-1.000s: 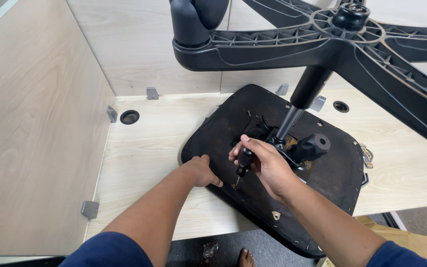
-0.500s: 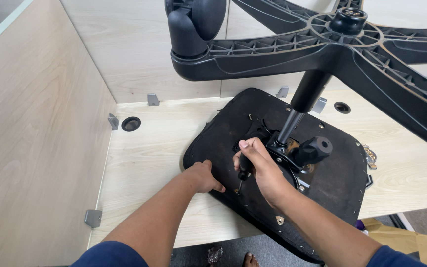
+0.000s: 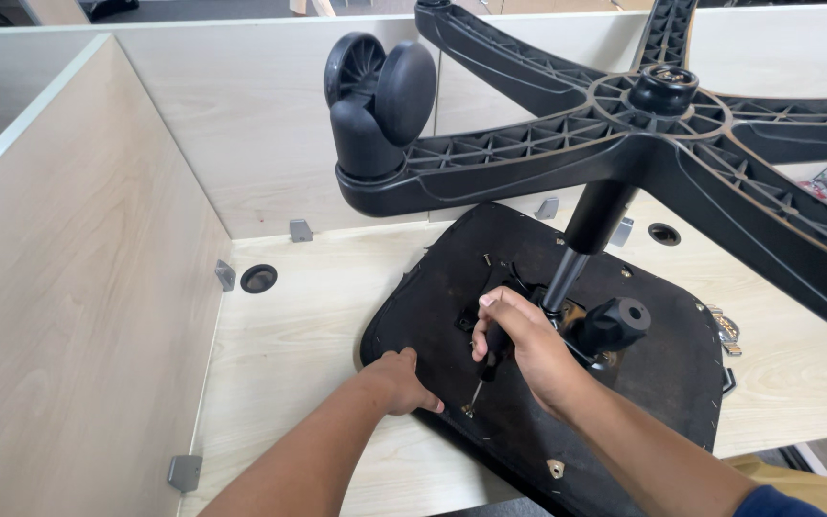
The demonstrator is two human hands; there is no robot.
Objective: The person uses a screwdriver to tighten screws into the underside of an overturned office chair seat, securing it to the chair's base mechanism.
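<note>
1. Head view, the chair: an office chair lies upside down on a pale wood-grain desk [image 3: 289, 354]. Its seat underside [image 3: 643, 383] faces up, a wide, dark, fabric-covered panel with rounded corners, its near edge hanging slightly past the desk's front edge.
2. From the middle of the seat a black gas-lift column [image 3: 586, 239] rises, tilted, to a black five-arm star base [image 3: 547, 144] that fills the top of the view. One twin-wheel caster [image 3: 380, 91] sits at the end of the arm pointing left.
3. At the foot of the column sits the black metal seat mechanism [image 3: 591, 335], with a round black knob [image 3: 619, 318] sticking out to the right.
4. Right hand [image 3: 524, 349]: the fingers are curled shut around the dark handle of a screwdriver [image 3: 485, 369]. Its thin shaft slants down and left, with the tip at a small metal screw [image 3: 468, 412] on the seat underside. The hand is just left of the mechanism.
5. Left hand [image 3: 404, 378]: it lies flat, palm down, on the left part of the seat underside. The fingers are loosely extended and hold nothing; the fingertips are near the screwdriver tip.
6. Surroundings: light wooden partition walls [image 3: 88, 268] stand at the left and back of the desk, joined with small grey brackets [image 3: 301, 230]. A round cable hole [image 3: 258, 279] sits in the desk's back left corner.
</note>
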